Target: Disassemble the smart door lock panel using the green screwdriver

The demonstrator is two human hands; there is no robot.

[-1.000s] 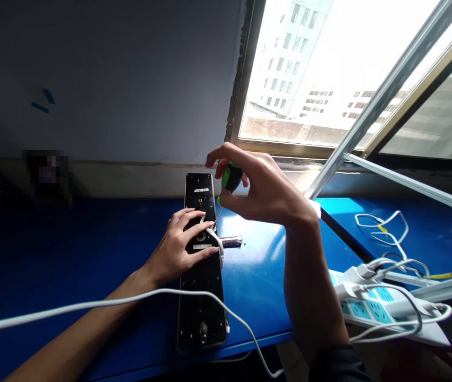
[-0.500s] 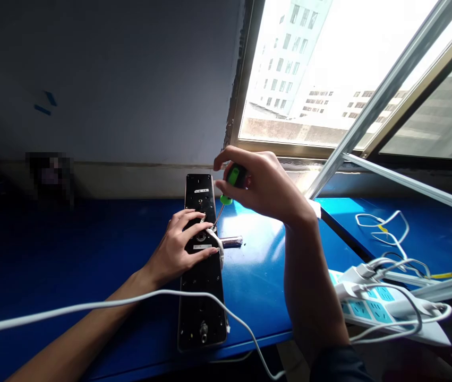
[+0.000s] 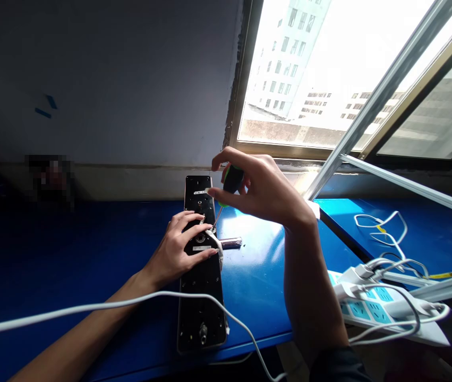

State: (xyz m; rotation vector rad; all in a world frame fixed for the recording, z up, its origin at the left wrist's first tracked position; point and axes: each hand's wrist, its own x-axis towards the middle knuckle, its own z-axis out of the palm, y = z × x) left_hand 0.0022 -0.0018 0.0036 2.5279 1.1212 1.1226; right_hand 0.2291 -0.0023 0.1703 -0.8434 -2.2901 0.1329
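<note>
Pinching a green-handled screwdriver in its fingers, the right hand hovers over a black door-lock panel; the left hand rests on it, fingers spread.

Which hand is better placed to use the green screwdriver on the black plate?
Probably right: the right hand holds the green-handled screwdriver above the long black plate; the left hand rests on the plate by a white wire.
</note>
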